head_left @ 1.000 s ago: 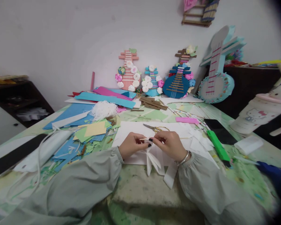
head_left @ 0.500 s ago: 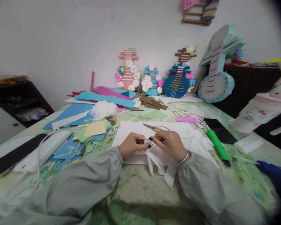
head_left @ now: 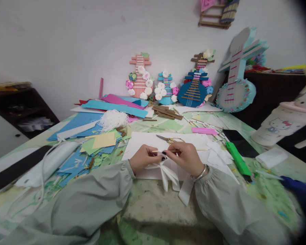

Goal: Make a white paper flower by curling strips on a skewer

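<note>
My left hand (head_left: 145,159) pinches a gathered piece of white paper (head_left: 165,173), whose folded petal-like strips hang down below the fingers. My right hand (head_left: 185,156) is closed on a thin wooden stick (head_left: 200,150), held level, with its tip reaching the left fingers. The fingertips of both hands almost meet over the paper. Beneath them lies a white sheet (head_left: 136,143), with gold-handled scissors (head_left: 165,137) just beyond the hands. A loose white paper strip (head_left: 186,192) hangs over the table's front edge, near my right wrist.
A green utility knife (head_left: 236,158) and a dark phone (head_left: 239,143) lie to the right, before a white cup (head_left: 277,122). Paper scraps (head_left: 102,140) and white string (head_left: 114,119) cover the left. Decorated paper lutes (head_left: 192,90) lean on the back wall.
The hanging paper strips have shifted slightly to the right. Both hands keep nearly the same pose and grip.
</note>
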A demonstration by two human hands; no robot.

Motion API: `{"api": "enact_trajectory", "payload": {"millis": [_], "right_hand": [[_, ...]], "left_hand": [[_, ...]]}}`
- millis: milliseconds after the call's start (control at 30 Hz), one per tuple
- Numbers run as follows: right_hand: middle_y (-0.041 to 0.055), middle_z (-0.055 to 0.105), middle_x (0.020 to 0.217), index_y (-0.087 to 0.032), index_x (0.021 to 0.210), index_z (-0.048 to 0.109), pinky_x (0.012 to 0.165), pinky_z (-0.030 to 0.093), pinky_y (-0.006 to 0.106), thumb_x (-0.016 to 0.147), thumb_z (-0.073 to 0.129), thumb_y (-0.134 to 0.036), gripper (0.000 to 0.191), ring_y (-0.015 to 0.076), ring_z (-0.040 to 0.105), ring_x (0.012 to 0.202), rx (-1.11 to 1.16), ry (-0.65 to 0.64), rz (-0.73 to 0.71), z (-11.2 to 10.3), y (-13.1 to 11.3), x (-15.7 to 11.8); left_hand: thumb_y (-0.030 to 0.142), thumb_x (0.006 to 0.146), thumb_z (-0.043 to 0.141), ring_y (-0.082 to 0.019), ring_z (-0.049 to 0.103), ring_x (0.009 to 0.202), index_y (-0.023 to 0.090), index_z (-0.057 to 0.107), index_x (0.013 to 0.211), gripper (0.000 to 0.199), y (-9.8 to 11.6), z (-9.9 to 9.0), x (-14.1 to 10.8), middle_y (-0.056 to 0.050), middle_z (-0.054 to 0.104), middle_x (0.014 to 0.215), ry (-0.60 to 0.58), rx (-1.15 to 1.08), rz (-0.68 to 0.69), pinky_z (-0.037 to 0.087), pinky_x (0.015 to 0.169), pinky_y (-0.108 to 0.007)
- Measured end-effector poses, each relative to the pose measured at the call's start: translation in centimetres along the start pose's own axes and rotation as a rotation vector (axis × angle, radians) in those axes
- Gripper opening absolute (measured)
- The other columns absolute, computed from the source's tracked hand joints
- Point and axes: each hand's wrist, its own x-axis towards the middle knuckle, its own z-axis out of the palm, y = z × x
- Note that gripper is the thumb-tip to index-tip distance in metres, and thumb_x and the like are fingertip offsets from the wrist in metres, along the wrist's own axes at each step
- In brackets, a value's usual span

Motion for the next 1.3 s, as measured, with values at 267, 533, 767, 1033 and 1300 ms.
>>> {"api": "enact_trajectory", "payload": {"millis": [267,533,767,1033,1300], "right_hand": [[0.0021,0.064,0.063,-0.017,0.066,0.065,0.056,0.036,0.022,0.078,0.063,-0.036,0.022,0.0117,0.054,0.059,0.068,0.008,0.051,0.03,0.0,-0.05],[0.0018,0.064,0.061,-0.016,0.064,0.066,0.055,0.036,0.022,0.078,0.063,-0.035,0.023,0.0111,0.053,0.057,0.121,-0.012,0.085,0.01,0.01,0.07],[0.0,0.057,0.053,-0.016,0.06,0.065,0.05,0.028,0.021,0.082,0.056,-0.036,0.031,0.0086,0.044,0.05,0.034,-0.03,0.076,-0.15,-0.02,0.22],[-0.0016,0.048,0.048,-0.015,0.055,0.061,0.049,0.026,0.021,0.084,0.051,-0.038,0.039,0.0075,0.038,0.047,0.003,-0.067,0.052,-0.37,-0.14,0.28],[-0.0014,0.046,0.049,-0.015,0.058,0.062,0.05,0.025,0.021,0.086,0.048,-0.037,0.039,0.0078,0.038,0.049,0.004,-0.104,0.042,-0.49,-0.48,0.19]], "left_hand": [[0.033,0.062,0.074,-0.007,0.037,0.056,0.007,0.064,0.062,0.028,0.35,-0.04,-0.05,0.002,0.046,0.057,0.008,0.021,0.032,0.025,0.053,-0.022],[0.032,0.065,0.073,-0.007,0.038,0.055,0.007,0.066,0.065,0.026,0.16,-0.12,-0.04,0.002,0.048,0.057,0.003,0.03,0.031,0.026,0.053,-0.022],[0.031,0.064,0.074,-0.01,0.047,0.058,0.007,0.07,0.079,0.029,0.07,0.13,0.04,-0.002,0.06,0.064,0.002,-0.025,0.004,0.035,0.058,-0.023],[0.04,0.07,0.069,-0.01,0.047,0.058,0.006,0.07,0.077,0.035,0.75,0.43,-0.09,-0.003,0.06,0.063,0.059,0.0,0.092,0.035,0.055,-0.021],[0.042,0.072,0.065,-0.009,0.044,0.055,0.006,0.068,0.069,0.036,0.91,0.51,-0.16,-0.002,0.056,0.056,0.088,0.092,0.127,0.036,0.053,-0.02]]}}
